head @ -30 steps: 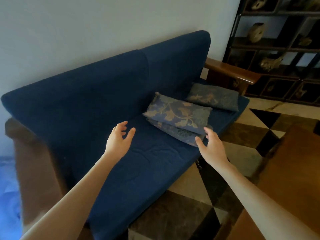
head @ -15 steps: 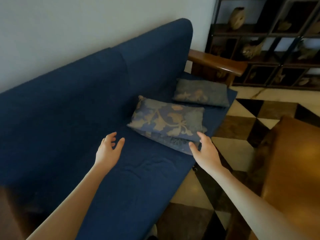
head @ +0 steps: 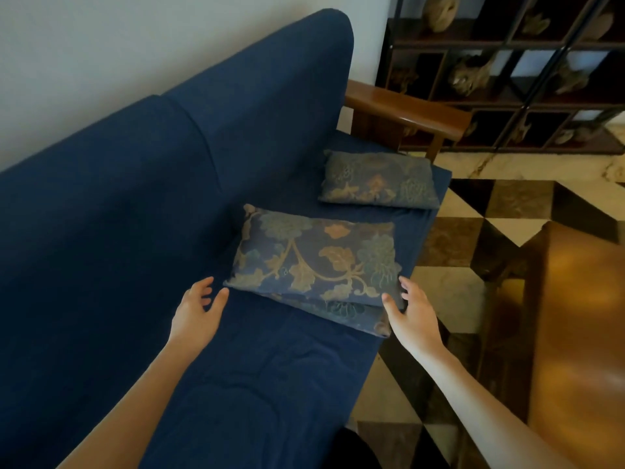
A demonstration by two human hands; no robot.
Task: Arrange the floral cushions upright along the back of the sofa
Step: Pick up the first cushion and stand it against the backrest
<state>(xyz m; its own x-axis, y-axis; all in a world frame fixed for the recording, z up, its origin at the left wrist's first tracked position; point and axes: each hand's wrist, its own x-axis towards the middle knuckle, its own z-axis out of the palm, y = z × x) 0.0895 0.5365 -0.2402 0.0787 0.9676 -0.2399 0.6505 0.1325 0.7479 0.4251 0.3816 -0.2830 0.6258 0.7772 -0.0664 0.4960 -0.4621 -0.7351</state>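
Note:
Two blue floral cushions lie flat in a stack on the sofa seat [head: 270,384]: the top cushion [head: 314,255] covers most of the lower cushion [head: 345,314], of which only the near edge shows. A third floral cushion [head: 378,179] lies flat further along, near the wooden armrest. My left hand [head: 196,316] is open just short of the stack's left corner, not touching it. My right hand [head: 411,316] is open at the stack's right corner, its fingers against the cushion edge. The sofa back [head: 169,157] stands bare behind them.
A wooden armrest [head: 406,110] closes the sofa's far end. A dark shelf unit [head: 507,79] with ornaments stands beyond it. A brown wooden table [head: 581,333] stands to my right on the checkered tile floor [head: 453,286].
Both hands have moved forward toward the stacked cushions; the right one now reaches the stack's right corner. The view has come closer to the sofa. The cushions have not moved.

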